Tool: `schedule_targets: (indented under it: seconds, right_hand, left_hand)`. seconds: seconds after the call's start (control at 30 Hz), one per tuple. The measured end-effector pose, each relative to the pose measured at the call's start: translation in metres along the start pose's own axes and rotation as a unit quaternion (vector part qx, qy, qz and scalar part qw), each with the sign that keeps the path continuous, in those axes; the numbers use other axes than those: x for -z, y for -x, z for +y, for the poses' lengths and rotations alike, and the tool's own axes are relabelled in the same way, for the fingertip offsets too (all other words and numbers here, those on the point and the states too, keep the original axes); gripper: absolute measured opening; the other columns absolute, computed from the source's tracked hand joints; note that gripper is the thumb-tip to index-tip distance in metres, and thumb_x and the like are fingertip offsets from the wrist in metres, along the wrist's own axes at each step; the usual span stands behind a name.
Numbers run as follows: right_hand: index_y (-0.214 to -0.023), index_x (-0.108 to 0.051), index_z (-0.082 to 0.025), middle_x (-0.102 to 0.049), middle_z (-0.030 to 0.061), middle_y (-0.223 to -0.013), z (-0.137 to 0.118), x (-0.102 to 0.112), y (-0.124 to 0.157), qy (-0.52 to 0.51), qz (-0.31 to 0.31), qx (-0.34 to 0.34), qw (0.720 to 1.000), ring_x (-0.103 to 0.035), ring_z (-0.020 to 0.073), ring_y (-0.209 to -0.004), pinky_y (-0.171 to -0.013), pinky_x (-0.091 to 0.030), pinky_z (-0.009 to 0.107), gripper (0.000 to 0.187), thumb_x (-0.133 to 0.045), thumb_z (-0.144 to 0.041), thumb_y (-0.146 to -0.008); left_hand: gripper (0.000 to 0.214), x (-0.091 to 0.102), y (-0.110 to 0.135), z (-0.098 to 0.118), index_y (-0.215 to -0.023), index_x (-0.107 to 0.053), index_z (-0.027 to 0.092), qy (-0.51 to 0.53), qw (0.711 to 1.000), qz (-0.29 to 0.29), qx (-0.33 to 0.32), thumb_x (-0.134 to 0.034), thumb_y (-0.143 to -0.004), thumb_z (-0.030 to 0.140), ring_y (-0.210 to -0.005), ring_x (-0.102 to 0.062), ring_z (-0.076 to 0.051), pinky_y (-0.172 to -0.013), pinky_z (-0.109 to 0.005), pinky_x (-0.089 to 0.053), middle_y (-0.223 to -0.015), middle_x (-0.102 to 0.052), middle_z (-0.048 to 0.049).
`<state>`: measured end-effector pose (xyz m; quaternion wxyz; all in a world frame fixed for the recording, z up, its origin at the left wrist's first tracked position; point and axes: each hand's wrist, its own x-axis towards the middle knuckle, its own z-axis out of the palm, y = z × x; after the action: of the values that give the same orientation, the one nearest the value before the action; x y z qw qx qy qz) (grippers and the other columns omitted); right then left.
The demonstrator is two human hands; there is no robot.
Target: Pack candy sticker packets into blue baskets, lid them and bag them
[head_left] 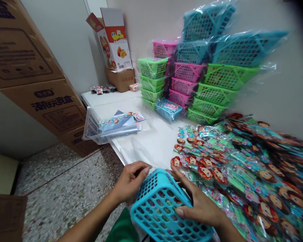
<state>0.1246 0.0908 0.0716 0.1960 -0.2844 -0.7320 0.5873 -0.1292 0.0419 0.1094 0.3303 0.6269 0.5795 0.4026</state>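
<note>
A blue plastic basket lies tipped in front of me, its perforated face turned up toward me. Through the holes some small items show, too obscured to name. My right hand grips the basket's right side, thumb on the holed face and fingers along the far side. At the far left end of the basket is my left hand, its thumb and forefinger brought together beside the rim. Some clear film seems to lie by those fingertips, but what they pinch is not plain. The basket's lower end runs out of view.
Several wrapped baskets in green, pink and blue stand stacked against the wall. Small packets cover the table's right side. A clear plastic tray holds bags at the left edge. Cartons stand left.
</note>
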Motion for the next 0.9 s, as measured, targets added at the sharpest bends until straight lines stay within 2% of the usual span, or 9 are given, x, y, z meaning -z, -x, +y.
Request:
schedule_targets:
  seconds: [0.1, 0.27, 0.37, 0.5, 0.6, 0.7, 0.8, 0.9]
  right_hand:
    - [-0.141, -0.033, -0.026, -0.031, 0.0066, -0.147, -0.005, 0.002, -0.004, 0.019, 0.005, 0.015, 1.000, -0.027, 0.0295, -0.135, -0.111, -0.019, 0.046, 0.082, -0.069, -0.048, -0.071]
    - [-0.137, -0.038, -0.028, -0.036, 0.0058, -0.143, -0.013, 0.000, -0.011, 0.042, 0.019, 0.016, 0.999, -0.031, 0.0295, -0.132, -0.109, -0.025, 0.044, 0.076, -0.070, -0.047, -0.070]
    - [-0.132, -0.042, -0.027, -0.039, 0.0063, -0.139, -0.016, -0.002, -0.013, 0.036, 0.028, 0.020, 0.999, -0.038, 0.0299, -0.126, -0.105, -0.031, 0.044, 0.070, -0.069, -0.047, -0.070]
    - [-0.126, -0.044, -0.027, -0.044, 0.0058, -0.131, -0.018, -0.004, -0.014, 0.020, 0.032, 0.002, 0.999, -0.047, 0.0281, -0.115, -0.098, -0.039, 0.041, 0.066, -0.071, -0.043, -0.068]
    - [-0.123, -0.044, -0.026, -0.047, 0.0055, -0.127, -0.016, -0.005, -0.015, 0.019, 0.044, -0.015, 0.999, -0.050, 0.0272, -0.110, -0.094, -0.042, 0.040, 0.063, -0.071, -0.041, -0.068]
    - [-0.121, -0.043, -0.025, -0.048, 0.0063, -0.126, -0.012, -0.005, -0.015, 0.014, 0.067, -0.033, 0.997, -0.050, 0.0272, -0.110, -0.096, -0.040, 0.042, 0.059, -0.069, -0.042, -0.070]
    - [-0.118, -0.042, -0.026, -0.049, 0.0064, -0.124, -0.010, -0.004, -0.015, -0.006, 0.076, -0.060, 0.995, -0.053, 0.0257, -0.106, -0.091, -0.044, 0.041, 0.057, -0.069, -0.043, -0.072]
    - [-0.115, -0.042, -0.026, -0.051, 0.0058, -0.122, -0.013, -0.005, -0.013, -0.022, 0.080, -0.083, 0.993, -0.055, 0.0241, -0.101, -0.086, -0.047, 0.040, 0.053, -0.068, -0.044, -0.072]
  left_hand:
    - [0.021, 0.002, 0.008, 0.007, -0.090, -0.067, 0.019, -0.013, 1.000, -0.011, -0.011, -0.048, -0.088, 0.028, -0.078, -0.061, -0.015, -0.072, -0.025, -0.045, -0.083, -0.067, -0.0028]
    - [0.018, -0.007, 0.016, 0.015, -0.092, -0.066, 0.020, -0.087, 0.993, 0.051, -0.064, -0.049, -0.087, 0.022, -0.073, -0.057, -0.013, -0.067, -0.025, -0.043, -0.076, -0.061, -0.0028]
    - [0.024, -0.013, 0.017, 0.015, -0.104, -0.064, 0.019, -0.131, 0.980, 0.069, -0.136, -0.049, -0.085, 0.017, -0.067, -0.054, -0.013, -0.062, -0.025, -0.041, -0.073, -0.055, -0.0030]
    - [0.036, -0.019, 0.017, 0.012, -0.116, -0.058, 0.019, -0.191, 0.951, 0.106, -0.221, -0.053, -0.081, 0.012, -0.069, -0.051, -0.014, -0.062, -0.027, -0.041, -0.075, -0.054, -0.0040]
    - [0.045, -0.025, 0.019, 0.010, -0.121, -0.054, 0.018, -0.266, 0.909, 0.130, -0.292, -0.058, -0.077, 0.011, -0.069, -0.048, -0.016, -0.062, -0.030, -0.038, -0.073, -0.055, -0.0038]
    - [0.048, -0.030, 0.024, 0.005, -0.122, -0.053, 0.016, -0.298, 0.880, 0.118, -0.349, -0.059, -0.075, 0.009, -0.066, -0.047, -0.016, -0.061, -0.031, -0.037, -0.068, -0.057, -0.0029]
    - [0.049, -0.033, 0.030, -0.008, -0.124, -0.052, 0.016, -0.299, 0.882, 0.117, -0.345, -0.058, -0.076, 0.008, -0.067, -0.049, -0.015, -0.062, -0.030, -0.038, -0.072, -0.060, -0.0040]
    - [0.056, -0.031, 0.034, -0.023, -0.128, -0.047, 0.022, -0.301, 0.892, 0.157, -0.298, -0.059, -0.076, 0.007, -0.075, -0.054, -0.017, -0.068, -0.033, -0.040, -0.082, -0.062, -0.0054]
